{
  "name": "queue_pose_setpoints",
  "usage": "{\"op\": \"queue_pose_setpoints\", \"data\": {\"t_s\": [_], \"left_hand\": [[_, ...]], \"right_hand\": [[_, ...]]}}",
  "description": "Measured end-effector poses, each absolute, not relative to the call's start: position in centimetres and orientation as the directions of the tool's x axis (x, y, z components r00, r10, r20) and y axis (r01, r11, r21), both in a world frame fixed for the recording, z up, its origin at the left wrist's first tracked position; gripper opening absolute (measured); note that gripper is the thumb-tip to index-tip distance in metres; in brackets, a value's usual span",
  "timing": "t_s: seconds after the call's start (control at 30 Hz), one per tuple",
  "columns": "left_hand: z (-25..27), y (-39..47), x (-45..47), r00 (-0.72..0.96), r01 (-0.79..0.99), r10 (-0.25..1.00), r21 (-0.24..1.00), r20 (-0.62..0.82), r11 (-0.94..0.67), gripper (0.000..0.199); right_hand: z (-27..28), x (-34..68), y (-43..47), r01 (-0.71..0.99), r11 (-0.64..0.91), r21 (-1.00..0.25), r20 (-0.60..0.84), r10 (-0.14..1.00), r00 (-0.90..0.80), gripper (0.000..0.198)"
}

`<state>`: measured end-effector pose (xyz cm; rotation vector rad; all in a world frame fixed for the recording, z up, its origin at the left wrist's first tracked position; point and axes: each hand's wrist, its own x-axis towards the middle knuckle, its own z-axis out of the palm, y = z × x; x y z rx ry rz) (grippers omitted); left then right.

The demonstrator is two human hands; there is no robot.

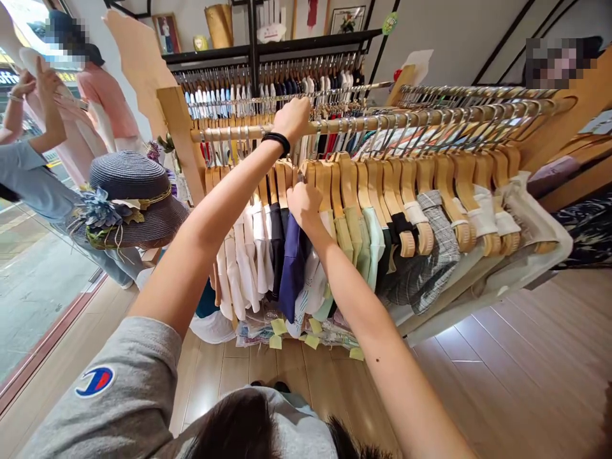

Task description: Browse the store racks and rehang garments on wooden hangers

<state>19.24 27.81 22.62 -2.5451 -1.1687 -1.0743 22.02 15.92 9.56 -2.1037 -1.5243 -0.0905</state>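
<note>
My left hand [292, 121] is closed in a fist at the wooden rail [354, 124], level with the hanger hooks. What lies inside its fingers is hidden. Lower down, my right hand [305, 201] grips a wooden hanger [302, 172] close to the shoulder of a navy garment [292, 268]. White tops [241, 268] hang to the left of the navy one, beside a black garment [276, 248]. Khaki and pale green garments [354, 233] hang on the right, then a grey checked garment [433, 223].
A dark straw hat with a blue flower [129, 197] sits by the rack's left post [179, 140]. Folded, plastic-wrapped clothes [268, 328] lie beneath the rail. Behind stands another full clothes rack [287, 86]. Other people are at the left [29, 159] and far right [564, 64].
</note>
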Motion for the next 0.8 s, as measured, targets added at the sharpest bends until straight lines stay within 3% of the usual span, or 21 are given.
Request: {"op": "queue_pose_setpoints", "data": {"t_s": [0.1, 0.27, 0.37, 0.47, 0.57, 0.67, 0.8], "left_hand": [[22.5, 25.6, 18.1, 0.425, 0.773, 0.683, 0.156, 0.594, -0.616, 0.016], [18.3, 19.7, 13.6, 0.471, 0.744, 0.642, 0.119, 0.605, -0.658, 0.031], [13.5, 16.8, 11.5, 0.543, 0.694, 0.608, 0.098, 0.58, -0.713, 0.03], [9.4, 14.9, 11.2, 0.59, 0.657, 0.6, 0.111, 0.541, -0.746, 0.036], [7.0, 13.6, 11.9, 0.568, 0.674, 0.62, 0.126, 0.542, -0.728, 0.049], [5.9, 12.8, 12.8, 0.539, 0.712, 0.669, 0.147, 0.512, -0.687, 0.066], [5.2, 12.7, 13.0, 0.526, 0.731, 0.72, 0.191, 0.453, -0.655, 0.068]], "right_hand": [[9.6, 22.8, 15.6, 0.919, -0.194, -0.344, 0.358, 0.877, 0.32, 0.035], [7.9, 24.5, 14.6, 0.956, -0.08, -0.283, 0.353, 0.918, 0.181, 0.031], [6.3, 24.8, 13.4, 0.944, -0.004, -0.33, 0.478, 0.862, 0.171, 0.029], [5.5, 25.6, 12.5, 0.917, 0.091, -0.388, 0.592, 0.787, 0.173, 0.039], [5.8, 27.4, 13.0, 0.878, 0.051, -0.476, 0.605, 0.743, 0.285, 0.036], [6.7, 29.2, 15.1, 0.872, -0.042, -0.488, 0.57, 0.741, 0.355, 0.031], [7.3, 29.4, 18.5, 0.859, -0.065, -0.508, 0.514, 0.778, 0.362, 0.063]]}}
